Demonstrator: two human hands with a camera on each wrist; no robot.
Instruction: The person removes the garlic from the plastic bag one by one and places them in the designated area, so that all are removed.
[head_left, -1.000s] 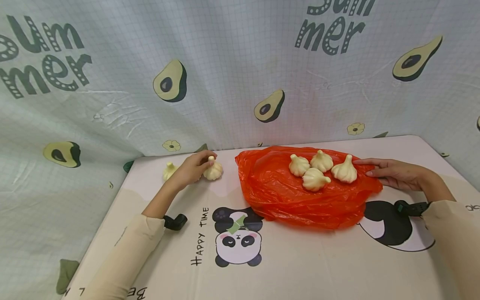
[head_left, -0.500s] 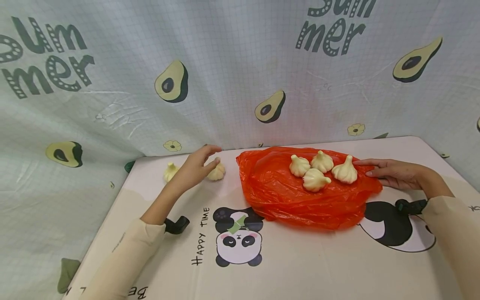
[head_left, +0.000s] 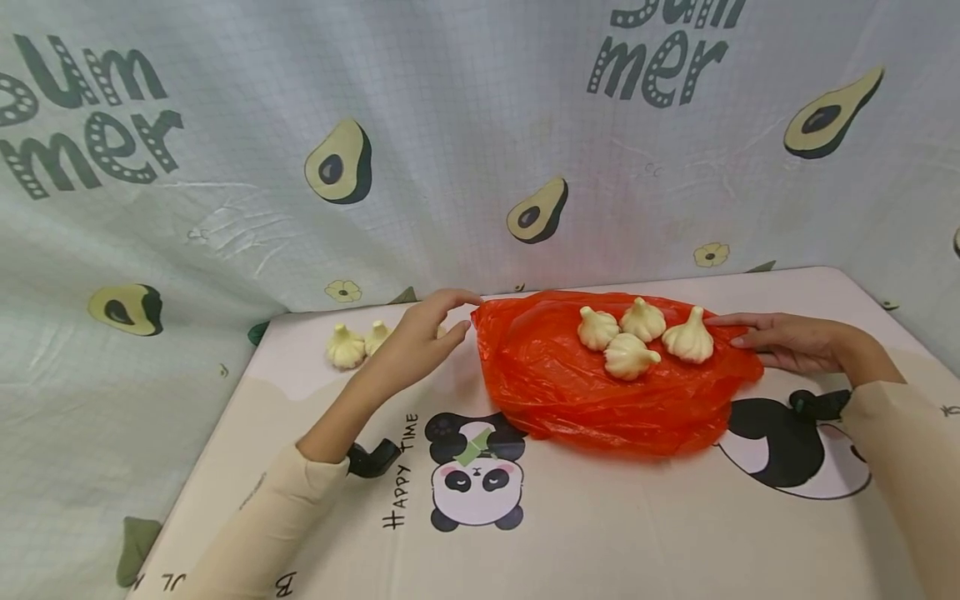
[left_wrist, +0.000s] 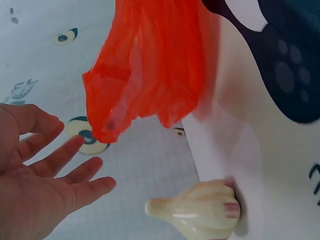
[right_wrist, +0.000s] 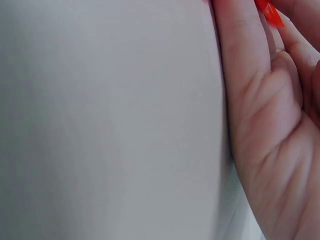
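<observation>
My left hand (head_left: 420, 346) reaches to the left edge of a red plastic bag (head_left: 555, 367), fingers spread and holding nothing. In the left wrist view its fingers stand apart from the bag (left_wrist: 150, 65), with a garlic bulb (left_wrist: 205, 207) below. Another view of a bulb (head_left: 441, 332) is mostly hidden behind that hand. Two more garlic bulbs, one at the far left (head_left: 346, 347) and its neighbour (head_left: 377, 336), sit behind the forearm. At the bag's right edge, my right hand (head_left: 798, 343) pinches the red plastic. Several garlic bulbs (head_left: 632, 358) lie on the bag.
The table (head_left: 615, 533) has a pale cover with a printed panda (head_left: 477, 483). A light curtain (head_left: 450, 150) with avocado prints hangs along the back and left side. Small black wrist cameras (head_left: 373, 458) sit below the sleeves.
My left hand has let go of a garlic bulb and moved right, to the bag's left edge. The bulb beside the leftmost one has come into view. My right hand stays at the bag.
</observation>
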